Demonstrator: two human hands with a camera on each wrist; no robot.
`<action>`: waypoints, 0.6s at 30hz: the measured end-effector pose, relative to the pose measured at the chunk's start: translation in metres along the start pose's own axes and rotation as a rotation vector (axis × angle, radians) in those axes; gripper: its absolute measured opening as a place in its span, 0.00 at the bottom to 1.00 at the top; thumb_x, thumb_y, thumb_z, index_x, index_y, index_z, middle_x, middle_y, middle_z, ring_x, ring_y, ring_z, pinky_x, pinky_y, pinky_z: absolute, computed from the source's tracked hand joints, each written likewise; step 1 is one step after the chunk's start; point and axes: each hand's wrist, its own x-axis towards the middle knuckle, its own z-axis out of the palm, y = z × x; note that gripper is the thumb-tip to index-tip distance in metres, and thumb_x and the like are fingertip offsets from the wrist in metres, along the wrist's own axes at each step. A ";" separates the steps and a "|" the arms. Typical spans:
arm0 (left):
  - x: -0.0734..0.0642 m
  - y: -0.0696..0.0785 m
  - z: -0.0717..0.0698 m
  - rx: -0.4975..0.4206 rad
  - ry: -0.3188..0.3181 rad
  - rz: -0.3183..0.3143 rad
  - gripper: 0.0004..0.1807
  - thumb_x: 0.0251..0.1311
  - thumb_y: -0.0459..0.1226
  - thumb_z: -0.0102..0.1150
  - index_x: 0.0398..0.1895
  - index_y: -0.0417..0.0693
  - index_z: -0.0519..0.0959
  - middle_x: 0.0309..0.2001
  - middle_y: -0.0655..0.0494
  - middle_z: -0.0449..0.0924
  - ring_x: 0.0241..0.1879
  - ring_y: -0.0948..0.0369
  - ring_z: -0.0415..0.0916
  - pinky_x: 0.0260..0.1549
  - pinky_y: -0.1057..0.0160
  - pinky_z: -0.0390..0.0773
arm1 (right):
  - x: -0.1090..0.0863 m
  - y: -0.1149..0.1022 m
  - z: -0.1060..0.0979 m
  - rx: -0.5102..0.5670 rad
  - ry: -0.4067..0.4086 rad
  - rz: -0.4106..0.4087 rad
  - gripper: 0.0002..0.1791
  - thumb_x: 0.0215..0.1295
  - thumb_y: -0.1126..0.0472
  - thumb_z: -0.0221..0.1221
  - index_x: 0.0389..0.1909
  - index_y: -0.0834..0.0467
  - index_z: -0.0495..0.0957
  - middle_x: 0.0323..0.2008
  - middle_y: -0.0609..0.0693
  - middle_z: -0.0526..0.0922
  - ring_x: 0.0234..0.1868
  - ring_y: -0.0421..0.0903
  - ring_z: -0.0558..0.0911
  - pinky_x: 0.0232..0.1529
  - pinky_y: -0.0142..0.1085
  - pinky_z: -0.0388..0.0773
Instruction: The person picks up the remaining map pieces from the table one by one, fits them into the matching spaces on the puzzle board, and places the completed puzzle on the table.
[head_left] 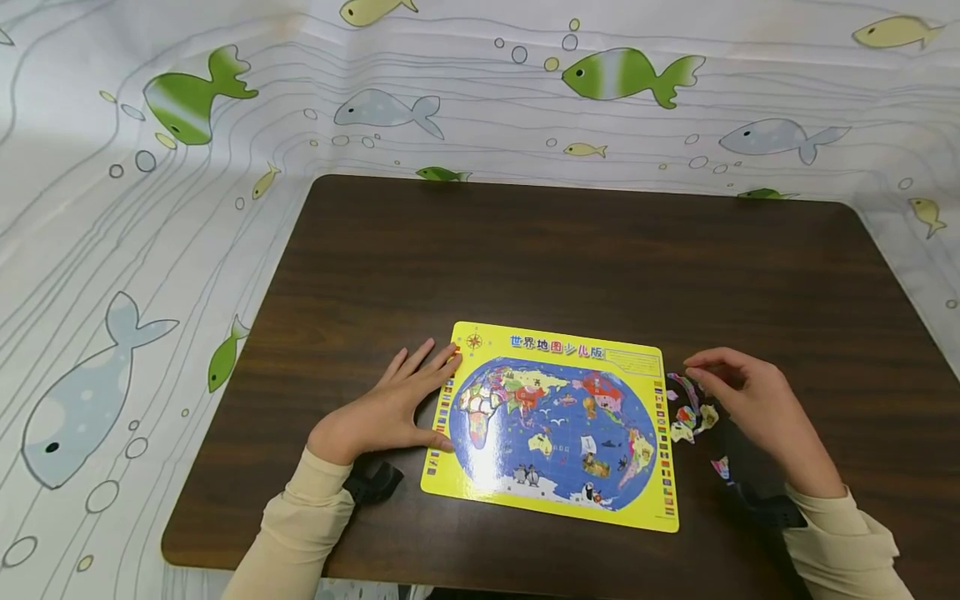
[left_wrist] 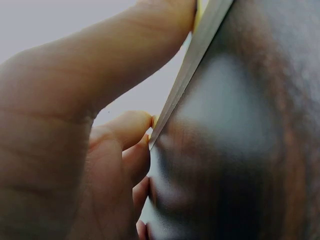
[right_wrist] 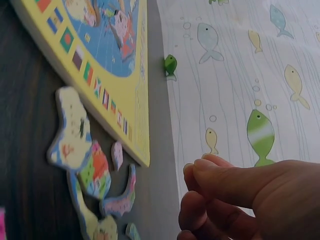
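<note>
A yellow-bordered world map puzzle board [head_left: 555,511] lies on the dark wooden table, slightly rotated. My left hand [head_left: 390,412] rests at its left edge, fingers spread and fairly straight. In the left wrist view the thumb [left_wrist: 130,45] and fingertips touch the board's edge [left_wrist: 192,62]. My right hand [head_left: 757,408] hovers beside the board's right edge, above loose puzzle pieces [head_left: 707,418]. Its thumb and index fingertips meet, and the other fingers curl; no piece shows between them in the right wrist view. A cream piece [right_wrist: 72,132] and a multicoloured piece [right_wrist: 95,172] lie nearest the board.
One small piece [head_left: 721,468] lies apart, nearer the front. Dark straps circle both wrists. A white fish-print curtain [head_left: 480,92] hangs behind and beside the table [head_left: 525,250]. Glare covers the board's lower left.
</note>
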 end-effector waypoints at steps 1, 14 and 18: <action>0.000 0.000 0.000 0.000 -0.001 -0.001 0.67 0.48 0.60 0.78 0.86 0.53 0.48 0.87 0.54 0.40 0.86 0.43 0.30 0.80 0.33 0.31 | -0.001 0.001 -0.001 0.003 -0.001 0.008 0.09 0.74 0.61 0.64 0.51 0.58 0.85 0.43 0.59 0.88 0.29 0.41 0.75 0.24 0.30 0.72; 0.000 0.001 -0.001 -0.009 -0.001 0.001 0.67 0.48 0.60 0.78 0.86 0.53 0.48 0.87 0.53 0.41 0.86 0.43 0.31 0.80 0.33 0.31 | -0.001 0.019 -0.010 -0.035 0.035 0.041 0.11 0.75 0.60 0.63 0.53 0.59 0.84 0.46 0.63 0.88 0.31 0.31 0.75 0.26 0.28 0.74; 0.000 0.001 -0.001 -0.003 -0.006 -0.002 0.67 0.48 0.60 0.78 0.86 0.53 0.48 0.87 0.53 0.40 0.86 0.43 0.30 0.80 0.34 0.30 | -0.001 0.024 -0.011 -0.043 0.039 0.056 0.12 0.75 0.60 0.63 0.53 0.60 0.84 0.47 0.64 0.88 0.32 0.25 0.74 0.28 0.26 0.74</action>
